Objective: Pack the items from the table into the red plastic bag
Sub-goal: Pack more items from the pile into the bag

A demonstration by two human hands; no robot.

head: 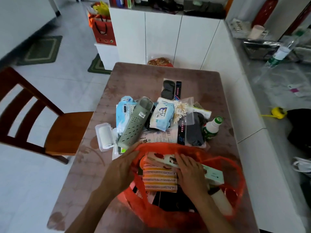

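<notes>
The red plastic bag (235, 172) lies open at the table's near edge. Inside it are an orange striped pack (159, 179), a flat printed box (161, 158), a pale green box (214, 175) and a white tube (222, 201). My left hand (121, 169) grips the bag's left rim and holds it open. My right hand (190, 172) is inside the bag, pressed on the printed box. Behind the bag lies a pile: a grey-green perforated case (134, 123), a wipes pack (161, 116), cotton swabs (180, 111), a green bottle (212, 127), dark socks (193, 132).
A white roll in a clear case (104, 135) lies at the pile's left, a black eye mask pack (170, 89) further back. A wooden chair (42, 118) stands left of the brown table (151, 73). White cabinets run behind and along the right.
</notes>
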